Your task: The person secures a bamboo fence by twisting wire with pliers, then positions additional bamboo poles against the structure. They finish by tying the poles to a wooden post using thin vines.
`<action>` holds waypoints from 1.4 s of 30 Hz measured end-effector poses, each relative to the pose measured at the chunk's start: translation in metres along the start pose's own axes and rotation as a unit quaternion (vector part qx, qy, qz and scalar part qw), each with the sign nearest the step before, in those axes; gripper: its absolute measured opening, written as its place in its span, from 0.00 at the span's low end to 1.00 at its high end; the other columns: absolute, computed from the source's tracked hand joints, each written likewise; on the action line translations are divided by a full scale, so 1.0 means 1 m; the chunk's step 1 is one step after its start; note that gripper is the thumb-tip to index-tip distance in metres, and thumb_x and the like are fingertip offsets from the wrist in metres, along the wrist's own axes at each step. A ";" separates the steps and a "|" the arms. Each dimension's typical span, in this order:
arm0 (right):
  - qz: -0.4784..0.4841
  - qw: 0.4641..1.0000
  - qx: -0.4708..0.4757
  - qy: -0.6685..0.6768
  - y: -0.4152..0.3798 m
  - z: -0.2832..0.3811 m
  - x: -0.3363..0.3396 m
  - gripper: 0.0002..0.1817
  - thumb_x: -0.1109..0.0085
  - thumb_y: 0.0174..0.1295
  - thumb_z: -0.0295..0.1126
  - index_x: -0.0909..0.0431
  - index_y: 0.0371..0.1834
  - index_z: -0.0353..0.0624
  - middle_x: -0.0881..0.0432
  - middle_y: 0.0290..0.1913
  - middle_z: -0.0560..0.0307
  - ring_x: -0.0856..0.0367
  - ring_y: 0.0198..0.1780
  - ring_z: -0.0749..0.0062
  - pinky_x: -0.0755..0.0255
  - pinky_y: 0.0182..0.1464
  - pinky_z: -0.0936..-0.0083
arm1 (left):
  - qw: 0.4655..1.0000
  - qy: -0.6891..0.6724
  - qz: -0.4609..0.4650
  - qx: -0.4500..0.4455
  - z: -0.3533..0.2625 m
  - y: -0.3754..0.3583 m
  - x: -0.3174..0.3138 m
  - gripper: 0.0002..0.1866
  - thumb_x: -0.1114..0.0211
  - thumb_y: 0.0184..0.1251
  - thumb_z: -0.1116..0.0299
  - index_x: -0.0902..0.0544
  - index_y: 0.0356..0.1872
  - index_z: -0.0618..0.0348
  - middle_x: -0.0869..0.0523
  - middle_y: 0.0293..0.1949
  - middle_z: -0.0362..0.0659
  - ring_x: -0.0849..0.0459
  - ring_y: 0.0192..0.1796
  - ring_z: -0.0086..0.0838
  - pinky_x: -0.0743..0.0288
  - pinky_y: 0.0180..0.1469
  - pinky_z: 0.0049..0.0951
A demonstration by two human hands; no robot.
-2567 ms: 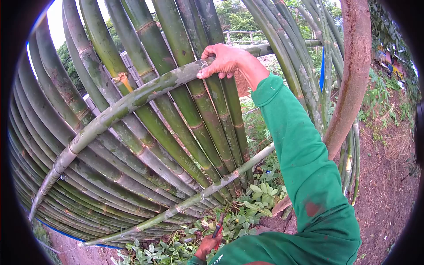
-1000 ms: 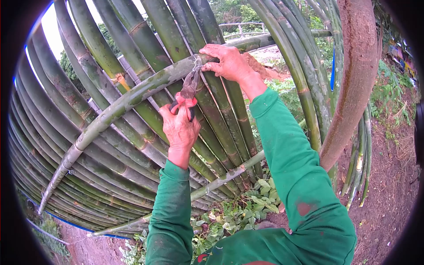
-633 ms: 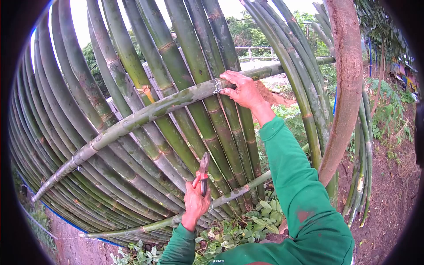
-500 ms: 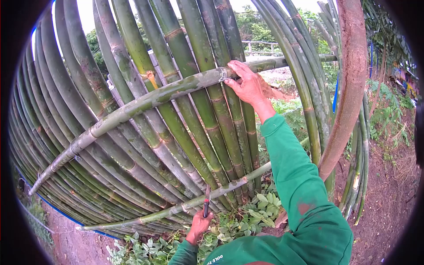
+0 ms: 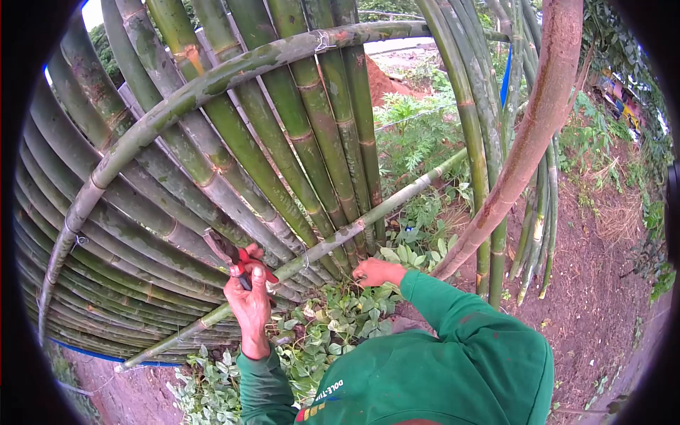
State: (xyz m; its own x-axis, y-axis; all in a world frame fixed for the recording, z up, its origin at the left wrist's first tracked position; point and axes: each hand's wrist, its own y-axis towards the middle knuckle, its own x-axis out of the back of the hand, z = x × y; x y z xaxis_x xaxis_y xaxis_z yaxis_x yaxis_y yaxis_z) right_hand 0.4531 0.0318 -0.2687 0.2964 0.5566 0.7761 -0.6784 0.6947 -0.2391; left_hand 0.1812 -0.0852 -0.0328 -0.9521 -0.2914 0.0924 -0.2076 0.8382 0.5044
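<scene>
My left hand (image 5: 249, 301) grips red-handled pliers (image 5: 234, 257), jaws pointing up and left against the upright bamboo poles (image 5: 234, 142). My right hand (image 5: 377, 271) is low, just under the lower bamboo crossbar (image 5: 333, 243), near where the poles meet the ground; whether it holds anything I cannot tell. The upper crossbar (image 5: 212, 78) runs across the poles with a wire tie (image 5: 322, 41) near the top. Both sleeves are green.
A reddish-brown tree trunk (image 5: 531, 134) leans up on the right. Leafy weeds (image 5: 333, 319) cover the ground below the fence. Bare soil (image 5: 602, 283) lies to the right. A blue line (image 5: 92, 353) runs along the fence base at the left.
My right hand has left the upper crossbar's wire tie and dropped to the base under the lower crossbar. My left hand with the pliers rose slightly to the left. The view tilted downward.
</scene>
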 end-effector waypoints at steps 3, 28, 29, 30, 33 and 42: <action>0.047 0.996 -0.066 0.043 -0.066 -0.032 -0.080 0.27 0.33 0.52 0.40 0.18 0.58 0.49 0.14 0.52 0.47 0.16 0.53 0.51 0.23 0.59 0.61 | 0.995 0.056 -0.018 -0.082 -0.011 0.019 -0.008 0.17 0.36 0.74 0.59 0.16 0.37 0.66 0.14 0.45 0.47 0.17 0.49 0.31 0.23 0.48 0.36; 0.042 0.897 -0.370 0.239 -0.299 -0.153 -0.223 0.22 0.40 0.60 0.48 0.15 0.53 0.51 0.13 0.46 0.40 0.13 0.49 0.49 0.22 0.55 0.61 | 0.936 0.300 -0.115 0.144 0.232 0.007 -0.132 0.07 0.33 0.65 0.71 0.19 0.37 0.66 0.12 0.28 0.46 0.13 0.31 0.30 0.21 0.39 0.32; 0.043 0.898 -0.366 0.242 -0.298 -0.154 -0.217 0.23 0.40 0.59 0.47 0.15 0.55 0.51 0.13 0.48 0.39 0.14 0.50 0.49 0.22 0.57 0.62 | 0.937 0.287 -0.140 0.144 0.225 0.013 -0.142 0.07 0.35 0.66 0.71 0.20 0.37 0.66 0.12 0.30 0.51 0.11 0.34 0.39 0.20 0.40 0.35; 0.046 0.904 -0.356 0.231 -0.297 -0.147 -0.200 0.23 0.41 0.59 0.46 0.15 0.55 0.50 0.14 0.49 0.39 0.14 0.51 0.49 0.22 0.57 0.62 | 0.941 0.271 -0.142 0.144 0.235 0.016 -0.147 0.08 0.35 0.66 0.70 0.20 0.37 0.66 0.12 0.31 0.52 0.11 0.34 0.41 0.20 0.40 0.36; 0.048 0.919 -0.327 0.214 -0.296 -0.128 -0.162 0.24 0.41 0.60 0.46 0.17 0.57 0.47 0.15 0.52 0.38 0.15 0.53 0.49 0.23 0.58 0.61 | 0.918 0.353 -0.109 0.147 0.286 0.020 -0.158 0.13 0.35 0.67 0.62 0.20 0.39 0.65 0.11 0.35 0.56 0.12 0.40 0.51 0.19 0.44 0.44; 0.105 0.926 -0.286 0.225 -0.312 -0.148 -0.133 0.26 0.43 0.66 0.49 0.19 0.59 0.42 0.13 0.47 0.38 0.13 0.48 0.51 0.22 0.55 0.62 | 0.823 0.478 0.034 0.306 0.324 0.028 -0.169 0.20 0.39 0.70 0.52 0.17 0.43 0.61 0.13 0.44 0.60 0.15 0.49 0.57 0.22 0.52 0.52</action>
State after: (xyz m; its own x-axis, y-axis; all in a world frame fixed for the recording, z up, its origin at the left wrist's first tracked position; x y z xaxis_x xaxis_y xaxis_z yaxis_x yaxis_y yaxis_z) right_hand 0.7246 -0.1916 -0.3835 0.5355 0.7504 0.3874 -0.3235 0.6061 -0.7266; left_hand 0.2633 0.1372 -0.3122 -0.4163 -0.2188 0.8825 -0.5139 0.8573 -0.0299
